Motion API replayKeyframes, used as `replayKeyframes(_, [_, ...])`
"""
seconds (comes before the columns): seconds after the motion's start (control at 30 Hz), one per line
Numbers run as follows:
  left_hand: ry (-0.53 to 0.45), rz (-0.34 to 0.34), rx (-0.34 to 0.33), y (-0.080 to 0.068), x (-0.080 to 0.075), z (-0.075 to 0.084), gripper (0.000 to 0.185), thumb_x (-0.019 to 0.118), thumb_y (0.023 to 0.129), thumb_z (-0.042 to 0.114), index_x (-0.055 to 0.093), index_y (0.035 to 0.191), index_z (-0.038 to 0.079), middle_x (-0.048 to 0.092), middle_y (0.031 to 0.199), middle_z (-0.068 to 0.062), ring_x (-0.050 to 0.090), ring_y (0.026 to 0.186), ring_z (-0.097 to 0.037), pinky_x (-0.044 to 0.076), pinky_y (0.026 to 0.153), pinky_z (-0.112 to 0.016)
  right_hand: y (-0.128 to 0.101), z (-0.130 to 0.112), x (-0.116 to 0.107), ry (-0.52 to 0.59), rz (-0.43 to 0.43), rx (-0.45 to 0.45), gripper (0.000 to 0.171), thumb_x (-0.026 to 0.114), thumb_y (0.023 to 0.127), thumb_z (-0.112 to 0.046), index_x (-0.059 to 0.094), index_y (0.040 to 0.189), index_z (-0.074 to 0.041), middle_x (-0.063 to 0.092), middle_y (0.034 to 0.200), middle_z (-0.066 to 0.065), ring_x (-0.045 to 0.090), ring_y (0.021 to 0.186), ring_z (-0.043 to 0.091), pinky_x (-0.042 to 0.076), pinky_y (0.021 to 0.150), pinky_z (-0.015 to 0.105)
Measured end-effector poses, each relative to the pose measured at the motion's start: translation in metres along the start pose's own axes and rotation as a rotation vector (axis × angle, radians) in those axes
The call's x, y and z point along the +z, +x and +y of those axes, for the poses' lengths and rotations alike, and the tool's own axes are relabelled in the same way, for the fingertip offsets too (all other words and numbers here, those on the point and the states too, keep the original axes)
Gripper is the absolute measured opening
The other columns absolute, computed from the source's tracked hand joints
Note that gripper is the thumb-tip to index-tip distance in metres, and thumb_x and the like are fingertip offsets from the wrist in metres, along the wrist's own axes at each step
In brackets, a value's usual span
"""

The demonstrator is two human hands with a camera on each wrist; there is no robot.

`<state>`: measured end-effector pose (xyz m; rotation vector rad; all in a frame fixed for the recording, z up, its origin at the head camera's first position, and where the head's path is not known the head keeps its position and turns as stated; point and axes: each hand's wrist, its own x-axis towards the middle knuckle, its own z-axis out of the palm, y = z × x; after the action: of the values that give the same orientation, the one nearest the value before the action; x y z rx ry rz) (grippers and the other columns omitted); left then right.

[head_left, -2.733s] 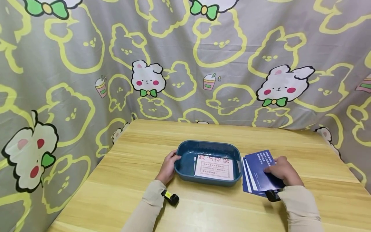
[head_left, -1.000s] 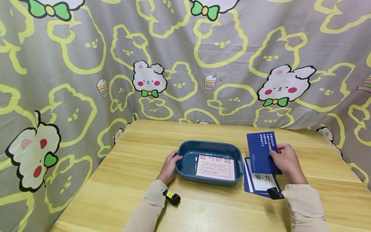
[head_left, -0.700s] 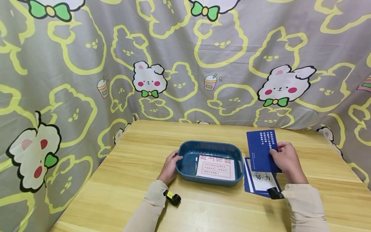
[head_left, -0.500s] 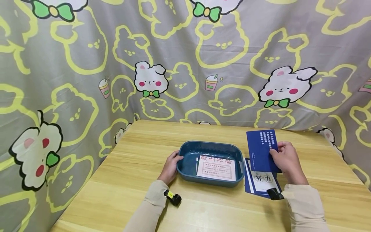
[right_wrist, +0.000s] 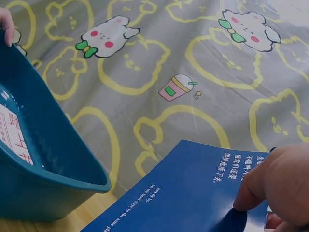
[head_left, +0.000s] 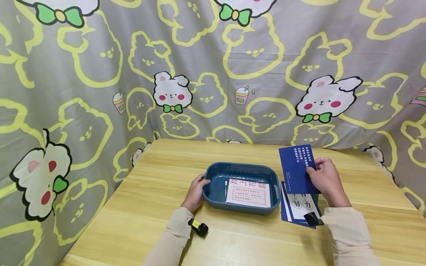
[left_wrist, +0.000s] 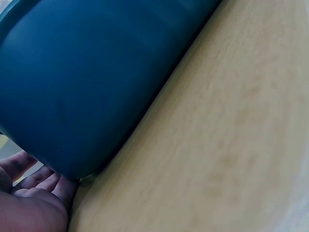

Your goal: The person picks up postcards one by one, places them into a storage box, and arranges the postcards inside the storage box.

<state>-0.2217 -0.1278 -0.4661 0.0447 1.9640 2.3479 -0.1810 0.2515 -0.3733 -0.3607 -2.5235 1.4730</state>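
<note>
A dark blue tray sits mid-table with a white card with red print lying in it. My left hand grips the tray's left rim; the left wrist view shows the tray wall against my left hand. My right hand pinches a dark blue card by its right edge and holds it raised, tilted, right of the tray. The right wrist view shows that blue card under my thumb, with the tray at the left. Under it lies a stack of blue cards on the table.
The wooden table is backed and flanked by a grey curtain with yellow and white bunny prints. Small black wrist cameras sit on both sleeves.
My right hand lifted the top blue card off the stack and has now moved it slightly up and left toward the tray. My left hand stayed on the tray rim.
</note>
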Motion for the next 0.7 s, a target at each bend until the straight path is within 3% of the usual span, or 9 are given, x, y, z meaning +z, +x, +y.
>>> replayKeyframes(0.7, [-0.001,0.0,0.001,-0.002,0.001,0.002,0.043,0.049,0.094,0.006,0.047,0.134,-0.01,0.047,0.134,-0.023,0.051,0.113,-0.028,0.046,0.088,-0.029,0.003,-0.023,0.012,0.013,-0.039,-0.057,0.036,0.047,0.097,-0.01,0.035,0.126,0.008,0.047,0.112,0.026,0.05,0.096,0.038,0.048,0.078,0.05])
